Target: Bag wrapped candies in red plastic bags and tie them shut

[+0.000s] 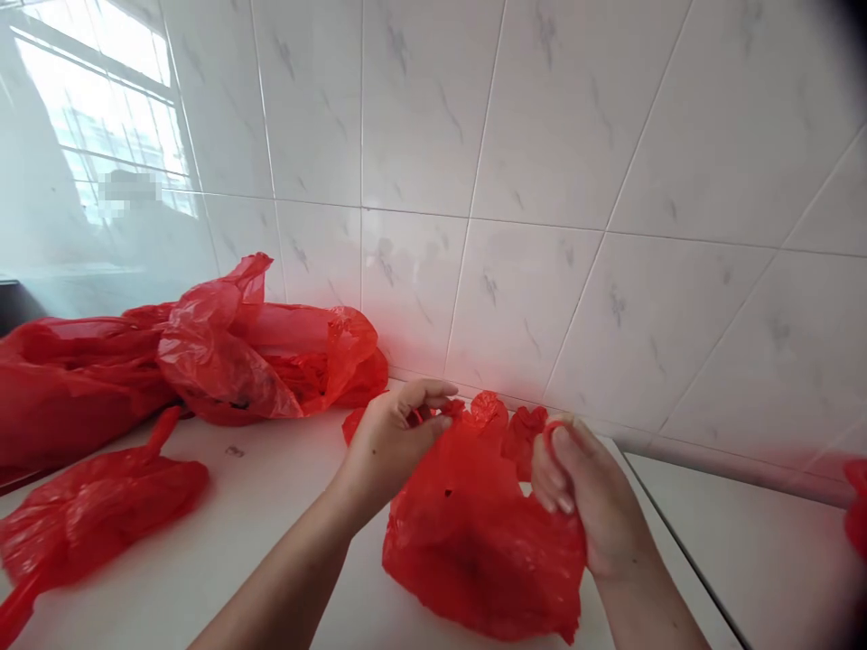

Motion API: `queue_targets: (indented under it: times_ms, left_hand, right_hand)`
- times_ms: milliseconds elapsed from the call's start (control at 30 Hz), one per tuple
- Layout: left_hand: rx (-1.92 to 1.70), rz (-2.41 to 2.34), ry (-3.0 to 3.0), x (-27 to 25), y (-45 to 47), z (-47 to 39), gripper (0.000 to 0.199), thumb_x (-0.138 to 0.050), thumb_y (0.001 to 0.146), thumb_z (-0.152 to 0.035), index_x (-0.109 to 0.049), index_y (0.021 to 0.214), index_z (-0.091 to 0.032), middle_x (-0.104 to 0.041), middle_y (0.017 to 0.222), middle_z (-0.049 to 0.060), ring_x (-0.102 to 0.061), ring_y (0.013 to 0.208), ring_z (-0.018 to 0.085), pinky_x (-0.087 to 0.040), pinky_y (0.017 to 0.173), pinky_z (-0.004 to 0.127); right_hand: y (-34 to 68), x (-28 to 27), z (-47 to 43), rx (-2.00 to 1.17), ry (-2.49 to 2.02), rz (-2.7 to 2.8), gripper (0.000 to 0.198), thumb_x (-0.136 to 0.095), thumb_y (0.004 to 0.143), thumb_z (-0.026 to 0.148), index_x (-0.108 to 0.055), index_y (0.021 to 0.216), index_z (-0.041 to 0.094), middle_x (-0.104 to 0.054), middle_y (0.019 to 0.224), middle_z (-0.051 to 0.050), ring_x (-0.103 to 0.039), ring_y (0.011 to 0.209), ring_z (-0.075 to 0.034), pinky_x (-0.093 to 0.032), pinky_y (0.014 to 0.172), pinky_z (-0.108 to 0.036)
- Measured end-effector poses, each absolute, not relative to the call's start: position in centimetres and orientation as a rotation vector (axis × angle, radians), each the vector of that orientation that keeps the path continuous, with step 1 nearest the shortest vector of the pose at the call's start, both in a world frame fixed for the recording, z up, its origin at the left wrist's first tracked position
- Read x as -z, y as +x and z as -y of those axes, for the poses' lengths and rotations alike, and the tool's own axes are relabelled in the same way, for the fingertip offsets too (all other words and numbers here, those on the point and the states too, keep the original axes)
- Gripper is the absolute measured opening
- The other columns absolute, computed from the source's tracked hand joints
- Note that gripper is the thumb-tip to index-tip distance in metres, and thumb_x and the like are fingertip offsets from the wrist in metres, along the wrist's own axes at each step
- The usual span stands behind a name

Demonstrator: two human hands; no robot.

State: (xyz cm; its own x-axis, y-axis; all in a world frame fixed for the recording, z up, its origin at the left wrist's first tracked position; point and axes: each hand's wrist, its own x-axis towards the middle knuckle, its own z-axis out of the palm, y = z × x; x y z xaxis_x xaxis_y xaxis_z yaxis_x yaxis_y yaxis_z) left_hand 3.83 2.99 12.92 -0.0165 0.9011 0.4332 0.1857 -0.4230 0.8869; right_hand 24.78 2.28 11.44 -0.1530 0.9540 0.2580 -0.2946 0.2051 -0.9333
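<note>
A thin red plastic bag (484, 551) hangs between my hands just above the white tabletop, its wide lower part turned toward me. My right hand (575, 478) is closed in a fist around a twisted strip of the bag at its right side. At the upper left of the bag, my left hand (406, 424) has its fingers curled around red plastic, with thumb and forefinger tips a little apart. How firmly the left fingers grip cannot be made out. Crumpled red plastic ends (488, 411) stick up behind the bag, between the hands.
A large heap of red bags (223, 352) lies along the wall at left. Nearer me is a filled, knotted red bag (101, 506). The white tabletop (271, 506) meets a tiled wall (420, 162); a seam runs down its right side. Some red plastic (857, 506) shows at the right edge.
</note>
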Motion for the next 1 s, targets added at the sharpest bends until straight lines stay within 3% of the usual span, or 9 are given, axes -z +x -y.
queue_targets:
  times_ms: [167,300,367,433,567,700,833,933,1000]
  left_hand:
    - [-1.429,-1.142,1.783,-12.8,5.3,-1.9,0.015,-0.064,0.074,-0.012,-0.067,0.085,-0.022,-0.061,0.074,-0.002,-0.052,0.065,0.01,-0.043,0.058,0.021]
    - [-1.362,-0.96,1.691,-12.9,6.0,-1.4,0.007,-0.064,0.076,-0.013,-0.059,0.077,-0.019,-0.056,0.069,-0.003,-0.051,0.064,0.009,-0.042,0.056,0.02]
    - [-1.306,-0.828,1.671,-12.8,6.2,-1.2,0.009,-0.063,0.079,-0.017,-0.059,0.087,-0.02,-0.059,0.079,-0.001,-0.055,0.071,0.011,-0.047,0.061,0.022]
    - [-1.325,-0.811,1.741,-12.7,6.2,-1.0,0.018,-0.063,0.08,-0.018,-0.059,0.097,-0.022,-0.06,0.091,0.001,-0.057,0.08,0.013,-0.049,0.068,0.024]
    - [-1.332,-0.91,2.158,-12.3,6.1,-0.9,0.023,-0.073,0.073,-0.018,-0.061,0.093,-0.022,-0.057,0.093,0.001,-0.055,0.083,0.013,-0.047,0.073,0.025]
    - [-1.14,-0.935,2.455,-11.6,6.5,-1.4,0.013,-0.068,0.076,-0.014,-0.065,0.087,-0.021,-0.059,0.088,0.002,-0.054,0.08,0.014,-0.045,0.068,0.025]
    - [-1.197,-1.045,2.368,-11.2,6.8,-1.9,0.018,-0.055,0.079,-0.003,-0.062,0.072,-0.019,-0.057,0.075,0.001,-0.053,0.073,0.013,-0.043,0.064,0.024]
    - [-1.217,-1.107,2.25,-11.5,6.6,-1.9,0.017,-0.056,0.077,-0.004,-0.06,0.073,-0.019,-0.06,0.088,0.002,-0.055,0.085,0.015,-0.044,0.071,0.025]
    - [-1.189,-1.092,2.228,-11.6,6.4,-1.8,0.016,-0.056,0.077,-0.004,-0.058,0.073,-0.02,-0.061,0.103,0.003,-0.054,0.098,0.017,-0.044,0.081,0.027]
  right_hand:
    - [22.3,-11.6,0.4,-1.229,-0.943,1.401,0.05,-0.032,0.092,0.061,-0.056,0.113,0.022,-0.045,0.05,0.003,-0.039,0.046,-0.01,-0.03,0.043,-0.019]
    - [21.7,-11.7,0.7,-1.363,-1.027,1.376,0.052,-0.053,0.087,0.053,-0.044,0.133,0.032,-0.045,0.059,0.005,-0.042,0.051,-0.009,-0.036,0.045,-0.019]
    - [21.9,-11.5,0.1,-1.433,-1.009,1.463,0.044,-0.06,0.083,0.052,-0.055,0.12,0.028,-0.044,0.061,0.005,-0.038,0.05,-0.007,-0.033,0.043,-0.018]
    - [22.2,-11.1,-0.7,-1.434,-1.019,1.5,0.036,-0.06,0.081,0.055,-0.063,0.093,0.021,-0.042,0.059,0.004,-0.035,0.049,-0.006,-0.027,0.041,-0.017]
    - [22.6,-10.3,-1.7,-1.384,-1.102,1.291,0.042,-0.06,0.08,0.058,-0.054,0.069,0.018,-0.036,0.055,0.005,-0.033,0.047,-0.005,-0.023,0.04,-0.018]
    - [22.9,-10.5,-1.7,-1.373,-1.058,1.269,0.047,-0.058,0.081,0.059,-0.045,0.061,0.018,-0.038,0.053,0.004,-0.034,0.047,-0.007,-0.022,0.04,-0.02]
    - [24.0,-11.3,-1.5,-1.455,-0.896,1.439,0.039,-0.048,0.089,0.054,-0.055,0.073,0.019,-0.048,0.055,0.002,-0.038,0.05,-0.009,-0.029,0.046,-0.021]
    - [25.3,-11.4,-1.7,-1.54,-0.786,1.573,0.038,-0.044,0.091,0.05,-0.064,0.084,0.019,-0.056,0.067,-0.001,-0.044,0.056,-0.01,-0.035,0.055,-0.025]
    - [26.0,-11.3,-1.8,-1.488,-0.825,1.683,0.042,-0.04,0.092,0.047,-0.068,0.08,0.018,-0.056,0.069,-0.002,-0.045,0.06,-0.011,-0.036,0.058,-0.027]
